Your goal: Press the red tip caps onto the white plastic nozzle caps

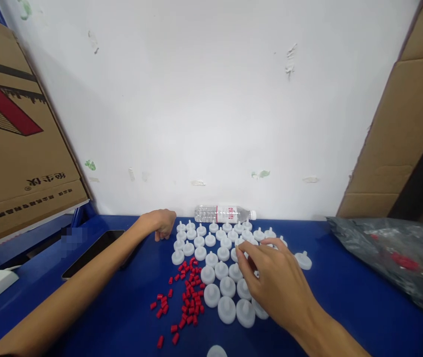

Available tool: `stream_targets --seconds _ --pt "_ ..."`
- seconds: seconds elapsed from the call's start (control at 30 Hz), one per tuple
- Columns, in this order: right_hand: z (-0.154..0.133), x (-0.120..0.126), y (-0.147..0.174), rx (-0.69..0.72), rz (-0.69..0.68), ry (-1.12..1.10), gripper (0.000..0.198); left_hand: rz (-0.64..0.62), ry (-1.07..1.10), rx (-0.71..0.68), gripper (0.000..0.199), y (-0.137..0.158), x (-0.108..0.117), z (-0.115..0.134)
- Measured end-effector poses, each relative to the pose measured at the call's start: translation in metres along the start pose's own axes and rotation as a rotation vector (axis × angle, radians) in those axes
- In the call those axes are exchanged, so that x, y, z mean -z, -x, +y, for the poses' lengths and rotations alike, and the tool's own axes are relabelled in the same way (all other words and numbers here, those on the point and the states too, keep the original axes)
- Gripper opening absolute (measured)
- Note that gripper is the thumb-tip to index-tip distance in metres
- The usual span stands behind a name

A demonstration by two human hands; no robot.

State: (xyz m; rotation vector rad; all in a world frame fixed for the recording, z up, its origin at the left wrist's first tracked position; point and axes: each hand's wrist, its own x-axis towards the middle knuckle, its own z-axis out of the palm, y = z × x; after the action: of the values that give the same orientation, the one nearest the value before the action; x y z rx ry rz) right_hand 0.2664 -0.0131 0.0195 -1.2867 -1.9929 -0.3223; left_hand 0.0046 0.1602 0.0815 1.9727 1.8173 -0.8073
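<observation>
Many white plastic caps with thin spouts (pixel 227 286) stand in a cluster on the blue table (pixel 130 317), spouts up. Among them, my right hand (pixel 271 263) has its thumb and forefinger pinched at the spout of a white spouted cap (pixel 234 255); the hand covers some of the caps behind it. My left hand (pixel 164 224) is closed by the wall, just left of the cluster's back corner. Whatever its curled fingers hold, if anything, is hidden. Small red plastic sleeves (pixel 190 290) lie loosely heaped left of the white caps.
A clear plastic bottle (pixel 206 214) lies along the white wall (pixel 211 109) behind the caps. At right is a grey plastic bag (pixel 386 253) with red pieces inside. A dark phone (pixel 92 255) lies beyond my left forearm. Cardboard boxes (pixel 18 163) flank both sides.
</observation>
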Motion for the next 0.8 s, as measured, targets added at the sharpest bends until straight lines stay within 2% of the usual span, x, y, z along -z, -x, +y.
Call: stream_targets --seconds 0.47,0.8 --pt "-0.002 0.000 0.001 0.001 -0.008 0.030 0.028 0.008 -0.017 0.031 0.033 -0.014 -0.002 -0.005" --pt "-0.002 -0.002 0.002 0.009 -0.014 0.024 0.025 0.005 -0.032 -0.001 0.033 -0.018 -0.004 -0.005"
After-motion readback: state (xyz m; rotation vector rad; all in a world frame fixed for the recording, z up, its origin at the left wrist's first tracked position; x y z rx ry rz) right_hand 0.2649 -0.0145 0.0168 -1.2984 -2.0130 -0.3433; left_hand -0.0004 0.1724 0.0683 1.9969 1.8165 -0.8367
